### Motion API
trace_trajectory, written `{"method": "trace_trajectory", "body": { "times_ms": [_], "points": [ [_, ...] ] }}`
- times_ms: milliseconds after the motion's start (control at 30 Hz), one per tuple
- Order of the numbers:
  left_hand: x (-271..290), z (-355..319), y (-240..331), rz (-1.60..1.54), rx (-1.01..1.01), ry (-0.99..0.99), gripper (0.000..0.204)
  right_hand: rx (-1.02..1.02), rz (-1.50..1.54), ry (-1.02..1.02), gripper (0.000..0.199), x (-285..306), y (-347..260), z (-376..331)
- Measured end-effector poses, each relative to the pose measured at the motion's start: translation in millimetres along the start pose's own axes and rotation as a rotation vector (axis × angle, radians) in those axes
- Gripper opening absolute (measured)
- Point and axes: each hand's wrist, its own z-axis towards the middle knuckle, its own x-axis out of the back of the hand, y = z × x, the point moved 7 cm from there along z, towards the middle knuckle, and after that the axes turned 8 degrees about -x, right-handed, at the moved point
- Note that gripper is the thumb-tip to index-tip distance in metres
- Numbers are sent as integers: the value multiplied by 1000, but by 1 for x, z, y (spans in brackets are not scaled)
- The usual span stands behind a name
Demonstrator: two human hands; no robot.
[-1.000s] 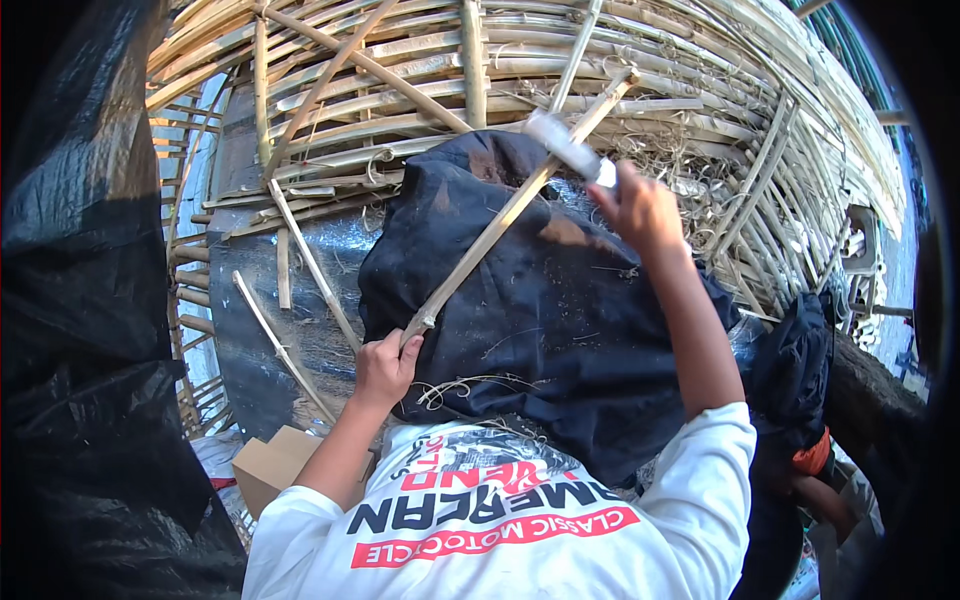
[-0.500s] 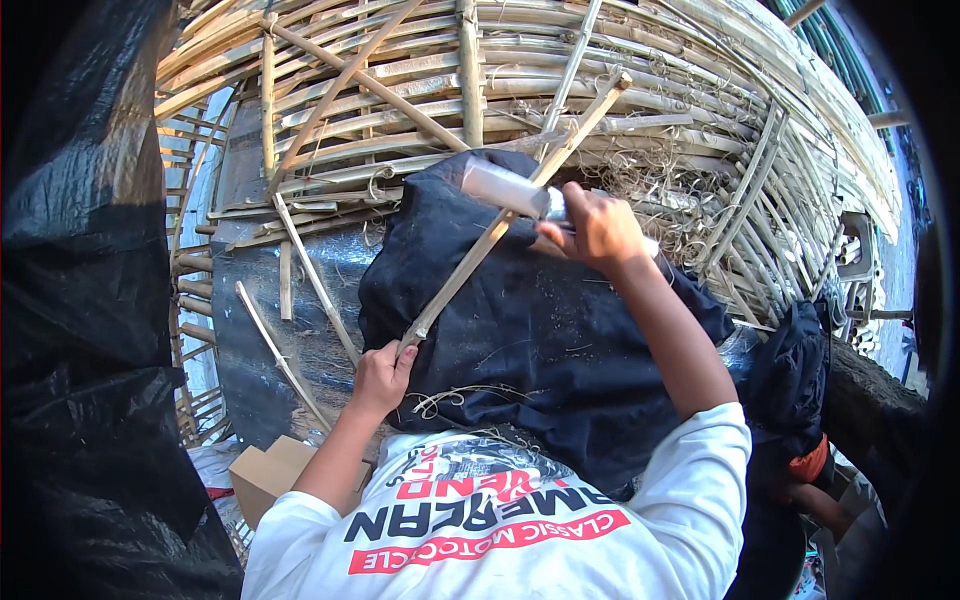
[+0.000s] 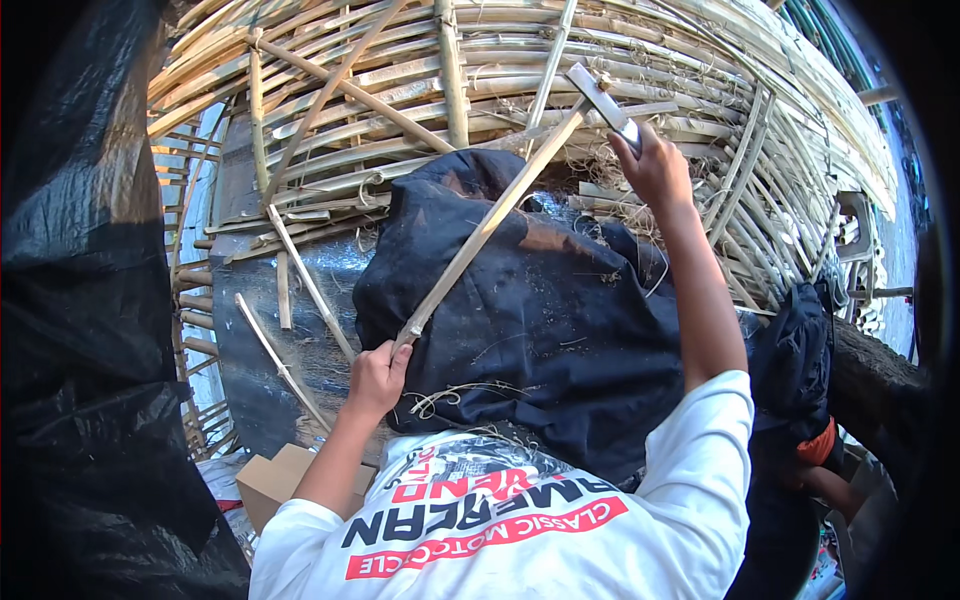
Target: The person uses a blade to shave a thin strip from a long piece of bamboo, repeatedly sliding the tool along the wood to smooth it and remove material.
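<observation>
A long pale bamboo strip (image 3: 485, 225) slants up from near my waist to the far right, over dark cloth (image 3: 540, 320) spread in front of me. Its near end is in my left hand (image 3: 380, 378), fingers wrapped round it. My right hand (image 3: 656, 170) grips a broad-bladed knife (image 3: 598, 96) with a shiny flat blade. The blade lies at the strip's far end, touching or just in front of it. The knife's handle is mostly hidden in the fist. Several thin shavings (image 3: 440, 398) rest on the cloth near my shirt.
Stacked bamboo poles (image 3: 390, 75) fill the far side. Curled shavings and slats lie at the far right. Loose strips (image 3: 310, 285) lean at the left, near a cardboard box (image 3: 275, 480). Black plastic sheeting (image 3: 85, 300) hangs at the left. Another person's arm (image 3: 835, 490) shows at lower right.
My right hand and the knife have moved away from me and to the right, from the strip's middle to its far end. My left hand keeps its hold on the strip.
</observation>
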Motion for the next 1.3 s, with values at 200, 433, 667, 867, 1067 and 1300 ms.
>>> {"method": "trace_trajectory", "body": {
  "times_ms": [200,433,667,867,1067,1300],
  "points": [
    [1,-6,-3,29,-48,69,49,305,-39,-383,59,-9,-95,-66],
    [2,1,3,-3,-11,20,51,10,-9,-143,55,-9,-14,-7],
    [-10,-3,-45,-458,98,-199,54,303,68,-294,58,-7,-104,-84],
    [-14,-1,-42,-639,242,-259,49,155,94,-145,50,-27,-39,-42],
    [-12,3,-39,-598,174,-277,50,50,85,-97,50,-1,-26,-34],
    [-15,-4,-54,-574,186,-241,51,502,76,-155,55,-19,-84,-77]
  ]
}}
